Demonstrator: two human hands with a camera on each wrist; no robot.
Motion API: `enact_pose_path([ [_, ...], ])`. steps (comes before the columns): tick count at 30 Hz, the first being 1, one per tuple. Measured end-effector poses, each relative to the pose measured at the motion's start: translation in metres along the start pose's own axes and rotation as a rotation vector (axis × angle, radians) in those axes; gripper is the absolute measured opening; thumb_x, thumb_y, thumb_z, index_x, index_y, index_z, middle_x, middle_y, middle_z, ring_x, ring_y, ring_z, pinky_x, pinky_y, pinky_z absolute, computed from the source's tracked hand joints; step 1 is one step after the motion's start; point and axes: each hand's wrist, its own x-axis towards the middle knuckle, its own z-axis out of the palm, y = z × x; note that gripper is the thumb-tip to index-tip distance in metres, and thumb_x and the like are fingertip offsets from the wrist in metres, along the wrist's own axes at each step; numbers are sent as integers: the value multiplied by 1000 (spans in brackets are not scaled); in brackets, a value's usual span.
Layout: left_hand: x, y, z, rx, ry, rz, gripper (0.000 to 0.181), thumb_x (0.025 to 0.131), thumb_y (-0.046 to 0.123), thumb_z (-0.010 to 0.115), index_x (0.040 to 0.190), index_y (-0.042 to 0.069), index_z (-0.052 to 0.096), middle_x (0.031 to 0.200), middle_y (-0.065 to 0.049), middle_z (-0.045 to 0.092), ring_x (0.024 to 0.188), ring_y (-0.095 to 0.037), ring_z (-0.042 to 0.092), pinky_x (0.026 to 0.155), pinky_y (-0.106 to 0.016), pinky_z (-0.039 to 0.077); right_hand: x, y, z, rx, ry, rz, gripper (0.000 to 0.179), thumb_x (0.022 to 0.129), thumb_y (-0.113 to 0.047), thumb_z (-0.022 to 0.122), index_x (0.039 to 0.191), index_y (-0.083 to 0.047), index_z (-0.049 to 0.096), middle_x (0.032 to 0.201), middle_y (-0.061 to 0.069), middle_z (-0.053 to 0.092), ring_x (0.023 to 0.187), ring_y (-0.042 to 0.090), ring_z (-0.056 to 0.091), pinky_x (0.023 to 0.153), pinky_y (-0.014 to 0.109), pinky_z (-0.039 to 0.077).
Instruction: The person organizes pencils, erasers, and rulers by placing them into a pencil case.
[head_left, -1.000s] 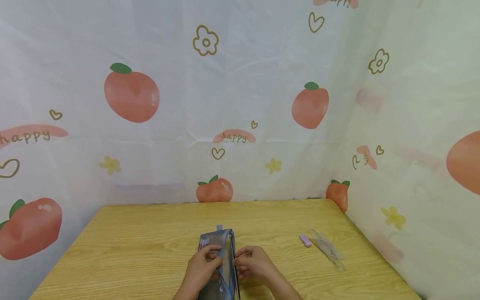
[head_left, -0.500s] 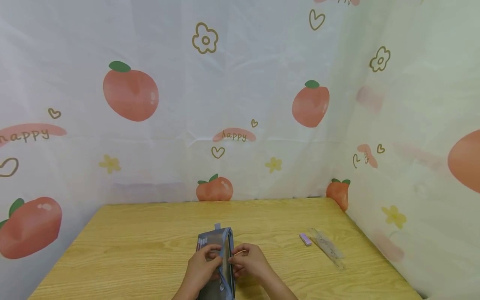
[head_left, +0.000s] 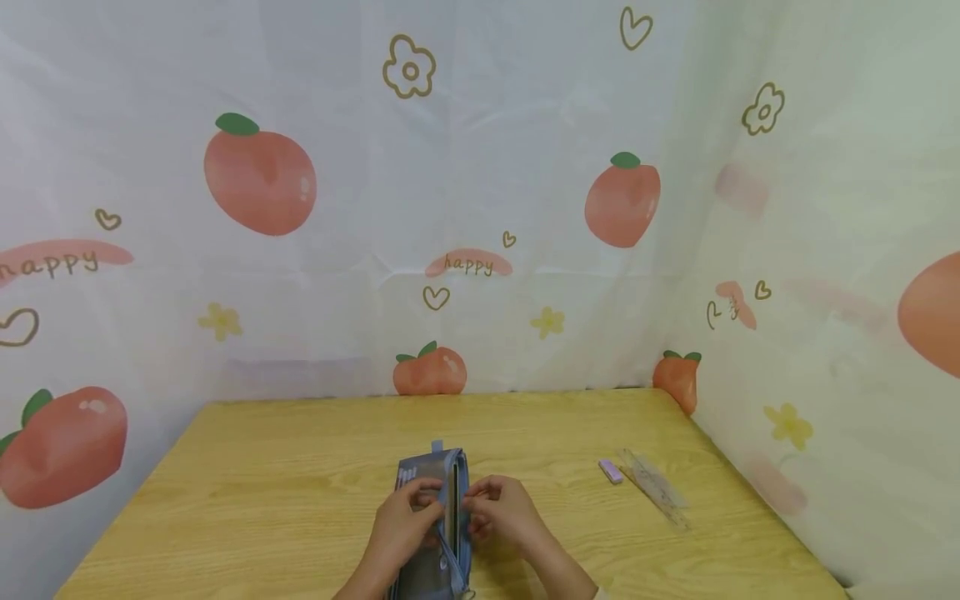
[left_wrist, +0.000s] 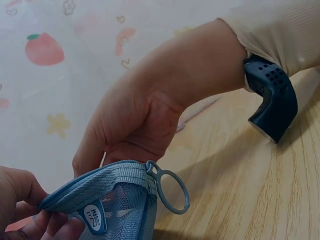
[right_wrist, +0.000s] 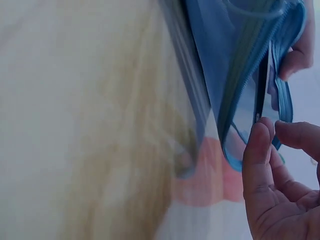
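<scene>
A blue mesh zip pencil case (head_left: 420, 558) stands at the front middle of the table, its zip side open toward the right. My left hand (head_left: 405, 517) pinches the left edge of the opening, also seen in the left wrist view. My right hand (head_left: 506, 508) is at the opening's right side. In the right wrist view its fingertips (right_wrist: 259, 137) pinch at the end of a thin, flat, black-edged thing (right_wrist: 262, 90) that lies between the zip edges. What kind of thing it is cannot be told, as the case hides most of it. A ring pull (left_wrist: 172, 192) hangs from the zip.
A purple eraser (head_left: 611, 472) and clear rulers (head_left: 652, 487) lie on the wooden table (head_left: 300, 467) to the right. A white cloth with a fruit print (head_left: 525, 167) hangs behind the table and along its right side.
The black-edged thing, earlier at the case's right side, has moved left into the opening, which now gapes wider. My right hand followed slightly left; my left hand keeps its hold.
</scene>
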Motion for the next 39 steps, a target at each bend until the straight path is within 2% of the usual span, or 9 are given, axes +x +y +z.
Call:
enact_pose_path([
  [6,2,3,0,-5,8,-5,39,71,7,58,109,1,59,83,-7,60,62,-16,58,49,-32,53,1,-5,-7,16,6,8,25,80,-9,62,96,10,58,81,17,62,54,19,60,53,36,54],
  [13,3,3,-2,8,32,-1,39,71,7,58,109,1,59,84,-7,60,61,-16,57,48,-31,53,0,-9,-13,12,4,12,28,83,-10,60,101,12,56,81,13,60,58,20,61,55,36,54],
  [18,4,4,-2,9,42,-7,39,72,8,58,110,1,58,84,-7,60,62,-17,58,48,-31,53,-2,-16,-17,7,13,7,28,84,-10,60,101,12,55,85,17,60,60,24,62,56,38,54],
  [24,6,5,-1,7,41,-16,39,73,8,58,111,1,58,84,-7,60,64,-17,57,50,-31,53,2,-12,-24,18,3,27,27,84,-9,59,101,11,55,85,16,59,60,23,61,57,39,54],
  [30,5,3,-6,9,42,-40,40,74,8,57,113,0,57,87,-7,60,64,-16,57,51,-31,54,4,-11,-29,18,-5,38,26,85,-10,58,102,9,56,87,18,59,62,25,62,58,39,54],
  [35,6,3,-11,24,57,-48,40,74,8,57,113,0,56,87,-8,60,63,-16,57,52,-32,54,3,-14,-36,-28,5,43,31,87,-14,57,106,10,54,92,19,59,66,26,63,59,36,54],
  [39,7,2,-12,28,59,-50,40,74,8,57,113,0,57,87,-7,60,61,-17,57,51,-32,53,0,-13,-32,-58,-52,61,30,87,-13,56,105,10,57,90,16,60,63,22,61,58,36,54],
])
